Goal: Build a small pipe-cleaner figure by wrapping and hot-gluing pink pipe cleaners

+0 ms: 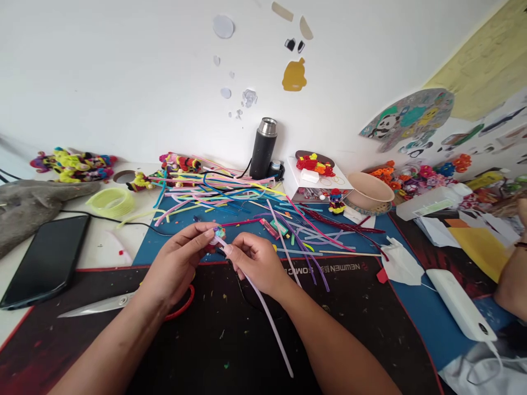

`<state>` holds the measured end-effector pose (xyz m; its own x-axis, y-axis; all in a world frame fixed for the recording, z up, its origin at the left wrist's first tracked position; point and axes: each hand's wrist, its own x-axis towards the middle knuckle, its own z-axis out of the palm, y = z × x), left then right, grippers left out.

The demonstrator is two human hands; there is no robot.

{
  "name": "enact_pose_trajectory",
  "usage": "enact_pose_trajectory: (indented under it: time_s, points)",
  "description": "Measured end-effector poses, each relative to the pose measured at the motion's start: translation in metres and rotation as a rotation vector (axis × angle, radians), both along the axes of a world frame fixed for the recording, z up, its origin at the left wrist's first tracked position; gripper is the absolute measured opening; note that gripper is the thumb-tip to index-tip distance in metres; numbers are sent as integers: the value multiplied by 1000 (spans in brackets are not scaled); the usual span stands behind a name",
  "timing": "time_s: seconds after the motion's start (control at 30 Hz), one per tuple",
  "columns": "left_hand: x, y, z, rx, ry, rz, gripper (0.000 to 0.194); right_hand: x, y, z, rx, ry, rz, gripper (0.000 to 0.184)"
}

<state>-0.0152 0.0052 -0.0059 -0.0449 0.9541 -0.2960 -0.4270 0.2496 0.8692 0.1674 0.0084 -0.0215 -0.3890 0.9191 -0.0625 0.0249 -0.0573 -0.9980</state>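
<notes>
Above the black mat my left hand (181, 255) pinches a small multicoloured pipe-cleaner piece (219, 232), mostly hidden by the fingers. A long pale lilac pipe cleaner (269, 318) runs from that piece through the closed fingers of my right hand (257, 260), its free end slanting down toward me. The two hands are close together, fingertips almost meeting. Under my left wrist lies a pair of scissors (96, 306), its blades pointing left and a red handle loop showing at the right. A thin black cord hangs near my right hand.
Behind my hands, many loose pipe cleaners (222, 192) are heaped on a blue mat. A black thermos (263, 148) stands by the wall beside a white box (308, 189). A phone (45, 260) lies left; a white power bank (461, 304) and another person's arm (510, 280) are right.
</notes>
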Motion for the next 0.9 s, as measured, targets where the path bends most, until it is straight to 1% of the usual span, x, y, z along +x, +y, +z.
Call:
enact_pose_trajectory:
  time_s: [0.13,0.23,0.43,0.7,0.9]
  points:
    - [0,0,0,6,-4,-2,44,0,1,1,-11,-1,-4,30]
    - [0,-1,2,4,-10,-3,43,-1,0,4,17,-11,-20,29]
    - [0,1,5,-8,-42,16,34,-1,2,7,75,-59,-49,34]
    - [-1,2,0,-55,-95,11,32,1,5,3,119,-55,-68,37]
    - [-3,2,-1,-76,-149,-46,28,4,7,3,101,-72,-63,41]
